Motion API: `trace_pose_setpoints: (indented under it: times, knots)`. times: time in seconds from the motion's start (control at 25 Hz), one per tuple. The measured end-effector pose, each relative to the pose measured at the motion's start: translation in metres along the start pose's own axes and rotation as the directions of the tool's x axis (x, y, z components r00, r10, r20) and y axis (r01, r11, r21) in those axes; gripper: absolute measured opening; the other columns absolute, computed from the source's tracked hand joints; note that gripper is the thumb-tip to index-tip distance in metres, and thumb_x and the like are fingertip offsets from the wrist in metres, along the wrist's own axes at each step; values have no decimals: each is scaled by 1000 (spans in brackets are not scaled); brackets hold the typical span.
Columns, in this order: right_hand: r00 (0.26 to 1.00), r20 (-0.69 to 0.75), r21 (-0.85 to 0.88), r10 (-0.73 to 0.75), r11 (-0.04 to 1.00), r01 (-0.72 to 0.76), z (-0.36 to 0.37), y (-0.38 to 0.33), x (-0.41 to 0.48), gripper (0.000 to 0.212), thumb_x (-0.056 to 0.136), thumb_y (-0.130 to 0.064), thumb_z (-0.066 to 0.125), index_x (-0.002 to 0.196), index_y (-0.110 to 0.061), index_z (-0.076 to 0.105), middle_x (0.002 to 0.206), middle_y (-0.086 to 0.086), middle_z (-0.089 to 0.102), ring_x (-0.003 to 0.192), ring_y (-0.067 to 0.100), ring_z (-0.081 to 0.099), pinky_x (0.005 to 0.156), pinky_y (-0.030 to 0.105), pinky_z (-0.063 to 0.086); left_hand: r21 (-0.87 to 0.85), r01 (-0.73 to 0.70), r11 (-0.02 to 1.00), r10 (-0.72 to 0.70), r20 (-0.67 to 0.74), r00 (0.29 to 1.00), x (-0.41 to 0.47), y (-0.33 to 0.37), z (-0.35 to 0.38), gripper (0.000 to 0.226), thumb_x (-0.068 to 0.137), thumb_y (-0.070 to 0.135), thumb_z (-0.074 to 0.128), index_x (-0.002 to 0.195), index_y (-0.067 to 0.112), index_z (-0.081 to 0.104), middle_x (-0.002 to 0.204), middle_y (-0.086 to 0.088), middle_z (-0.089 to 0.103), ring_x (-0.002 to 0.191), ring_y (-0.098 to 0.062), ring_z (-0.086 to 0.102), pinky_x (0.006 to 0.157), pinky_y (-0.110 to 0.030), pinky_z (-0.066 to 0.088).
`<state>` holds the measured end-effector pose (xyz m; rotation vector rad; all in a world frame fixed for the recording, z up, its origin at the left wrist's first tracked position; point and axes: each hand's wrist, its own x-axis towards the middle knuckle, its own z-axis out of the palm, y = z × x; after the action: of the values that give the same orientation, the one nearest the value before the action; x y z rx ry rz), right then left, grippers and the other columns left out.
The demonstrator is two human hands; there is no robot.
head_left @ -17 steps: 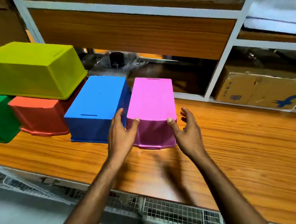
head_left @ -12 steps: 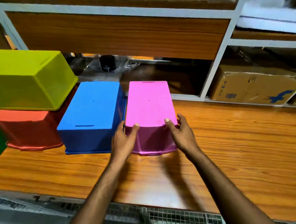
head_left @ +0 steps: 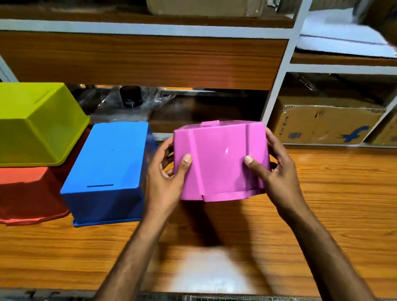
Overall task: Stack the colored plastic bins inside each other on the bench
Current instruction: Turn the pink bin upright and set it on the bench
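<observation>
Above the bench (head_left: pixel 330 206), both hands grip the tilted pink bin (head_left: pixel 218 161).

Pretty bright overhead light here, big blown-out glare patch on the bench (head_left: pixel 330 206) near the front edge, dark shadow under the pink bin (head_left: pixel 218 161), upper shelves smeared with motion blur, and wide-angle bending at the edges.
</observation>
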<state>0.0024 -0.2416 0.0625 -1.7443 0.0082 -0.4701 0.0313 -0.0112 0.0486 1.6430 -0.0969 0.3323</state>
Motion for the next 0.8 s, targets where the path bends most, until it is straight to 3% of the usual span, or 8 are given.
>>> trace_pose_setpoints:
  times: [0.12, 0.28, 0.4, 0.52, 0.6, 0.68, 0.8]
  knots:
    - [998, 33, -27, -49, 998, 49, -32, -21, -3, 86, 87, -9, 80, 159, -28, 36, 158, -13, 46, 142, 0, 46, 103, 13, 46, -81, -56, 995, 60, 47, 997, -7, 28, 19, 57, 91, 13, 74, 144, 15, 52, 137, 1, 64, 119, -2, 64, 95, -17, 52]
    - [989, 131, 10, -66, 998, 65, -79, -38, -9, 107, 79, -6, 85, 162, -36, 24, 163, -16, 37, 144, -1, 42, 107, 21, 48, -129, -51, 990, 77, 206, 976, -23, 59, 39, 82, 85, 11, 79, 152, 27, 34, 147, 11, 54, 125, 7, 57, 97, -16, 50]
    - [997, 63, 133, -55, 990, 46, -119, -42, -12, 93, 78, -10, 83, 156, -26, 34, 148, -13, 58, 133, 2, 56, 94, 26, 56, -283, 42, 958, 41, 282, 959, -31, 73, 47, 71, 83, 26, 78, 141, 22, 36, 144, 11, 60, 128, -1, 58, 94, -17, 49]
    - [995, 72, 343, -64, 939, 35, -157, -42, -17, 69, 79, -12, 59, 146, -12, 44, 135, -1, 67, 124, 15, 61, 94, 30, 48, -332, -4, 943, 128, 351, 927, -46, 86, 61, 71, 84, 26, 75, 147, 19, 43, 143, 8, 61, 135, -9, 54, 100, -22, 47]
    - [982, 155, 391, -108, 920, 39, -178, -47, -23, 70, 79, -6, 53, 149, -10, 46, 143, 10, 61, 130, 24, 57, 100, 32, 47, -279, -67, 958, 150, 287, 946, -56, 91, 78, 73, 82, 13, 82, 145, 20, 47, 135, 8, 67, 125, -8, 62, 99, -23, 50]
    - [957, 247, 344, -153, 937, 61, -195, -54, -29, 77, 78, -1, 56, 153, -13, 43, 148, 17, 57, 137, 32, 54, 103, 36, 49, -202, -142, 969, 169, 121, 978, -59, 88, 97, 64, 75, 1, 85, 131, 21, 60, 120, 3, 73, 107, -12, 68, 96, -32, 54]
    - [920, 337, 178, -201, 973, 147, -212, -59, -39, 86, 79, -2, 64, 158, -23, 38, 158, 2, 48, 146, 25, 46, 112, 43, 42, -288, -109, 951, 80, -112, 990, -63, 82, 118, 46, 79, -14, 67, 105, 24, 70, 94, 7, 75, 81, -9, 65, 79, -32, 54]
